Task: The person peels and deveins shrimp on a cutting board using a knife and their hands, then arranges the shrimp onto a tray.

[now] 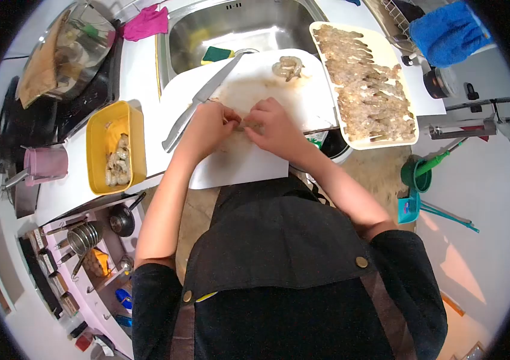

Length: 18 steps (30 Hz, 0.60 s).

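Over a white cutting board [312, 99], my left hand [210, 127] and my right hand [276, 129] meet with fingers pinched around a small shrimp [244, 126], mostly covered by the fingertips. Beside my left hand a large knife [208, 89] lies slantwise across the board. A few shrimp [289, 67] rest at the board's far right. Right of the board, a cream tray [388, 141] carries many shrimp [366, 84] in rows. On the left, a yellow container [95, 157] holds several pale shrimp [118, 163].
Beyond the board is a steel sink [240, 27] with a green-and-yellow sponge [217, 55] near its front edge. A pink cloth [145, 23] lies left of the sink. A pink cup [48, 163] stands at far left, and a blue towel [450, 33] hangs at upper right.
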Each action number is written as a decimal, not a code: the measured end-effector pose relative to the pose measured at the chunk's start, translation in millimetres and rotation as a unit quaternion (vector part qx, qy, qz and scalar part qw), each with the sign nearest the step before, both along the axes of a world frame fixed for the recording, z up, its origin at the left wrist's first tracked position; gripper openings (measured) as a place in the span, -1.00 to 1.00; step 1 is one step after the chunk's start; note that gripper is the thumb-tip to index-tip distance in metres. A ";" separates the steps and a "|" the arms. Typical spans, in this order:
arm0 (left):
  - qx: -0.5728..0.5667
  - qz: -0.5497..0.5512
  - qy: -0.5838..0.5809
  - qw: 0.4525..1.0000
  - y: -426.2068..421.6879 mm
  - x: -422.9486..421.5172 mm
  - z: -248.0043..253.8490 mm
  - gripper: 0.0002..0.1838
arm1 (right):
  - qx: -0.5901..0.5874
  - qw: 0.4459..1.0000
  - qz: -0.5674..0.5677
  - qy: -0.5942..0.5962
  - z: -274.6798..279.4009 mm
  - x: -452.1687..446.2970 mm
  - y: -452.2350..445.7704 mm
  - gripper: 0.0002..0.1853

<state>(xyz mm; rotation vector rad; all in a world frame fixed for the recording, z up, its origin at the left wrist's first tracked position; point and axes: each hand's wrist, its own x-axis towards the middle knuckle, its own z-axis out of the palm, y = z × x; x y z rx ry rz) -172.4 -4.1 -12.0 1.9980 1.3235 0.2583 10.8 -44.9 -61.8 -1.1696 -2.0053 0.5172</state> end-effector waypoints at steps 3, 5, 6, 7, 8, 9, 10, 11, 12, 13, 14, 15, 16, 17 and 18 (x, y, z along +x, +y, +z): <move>0.051 -0.037 0.004 0.998 -10.4 -3.8 -2.3 -0.79 | -0.025 1.000 0.013 -0.002 -5.8 -11.8 -2.5 -0.87; 0.083 -0.034 -0.002 0.996 -18.4 -4.5 -7.7 -0.79 | -0.032 0.999 0.013 -0.011 -5.6 -16.0 -5.1 -0.87; 0.098 -0.032 -0.005 0.995 -21.5 -4.7 -10.9 -0.79 | -0.016 1.000 0.012 -0.008 -7.7 -17.9 -5.6 -0.87; 0.107 -0.029 -0.003 0.994 -23.6 -4.8 -14.2 -0.79 | 0.000 1.000 0.010 -0.004 -10.0 -19.5 -5.1 -0.86; 0.115 -0.026 -0.001 0.993 -25.1 -4.7 -17.4 -0.80 | 0.016 1.000 0.007 -0.001 -12.0 -20.7 -4.2 -0.84; 0.124 -0.024 0.000 0.992 -26.3 -4.2 -19.8 -0.81 | 0.025 1.000 0.012 0.001 -11.7 -21.3 -3.3 -0.84; 0.134 -0.025 -0.009 0.991 -27.6 -4.0 -20.9 -0.83 | 0.032 0.999 0.016 0.002 -11.3 -21.0 -3.0 -0.83; 0.145 -0.027 -0.018 0.989 -28.6 -3.7 -20.6 -0.84 | 0.040 0.999 0.020 0.003 -11.1 -20.7 -3.1 -0.83; 0.156 -0.028 -0.027 0.987 -29.7 -3.3 -20.4 -0.83 | 0.042 0.999 0.024 0.002 -12.0 -20.5 -2.7 -0.82; 0.163 -0.032 -0.016 0.986 -30.3 -2.8 -21.2 -0.83 | 0.045 0.999 0.028 0.001 -12.8 -20.3 -1.8 -0.81; 0.171 -0.037 -0.004 0.985 -30.3 -2.3 -21.6 -0.83 | 0.050 0.998 0.032 0.001 -13.1 -20.4 -2.1 -0.81; 0.181 -0.042 0.008 0.983 -30.5 -1.7 -21.4 -0.83 | 0.049 0.998 0.038 -0.018 -13.2 -20.3 -3.2 -0.83; 0.182 -0.054 0.029 0.981 -30.9 -0.9 -20.4 -0.83 | 0.052 0.997 0.043 -0.038 -12.1 -19.8 -3.5 -0.84; 0.187 -0.065 0.049 0.979 -30.8 0.1 -18.4 -0.82 | 0.057 0.996 0.048 -0.057 -9.7 -19.6 -2.8 -0.85; 0.195 -0.077 0.070 0.975 -30.1 0.7 -15.6 -0.81 | 0.063 0.994 0.054 -0.064 -10.2 -19.7 -2.5 -0.86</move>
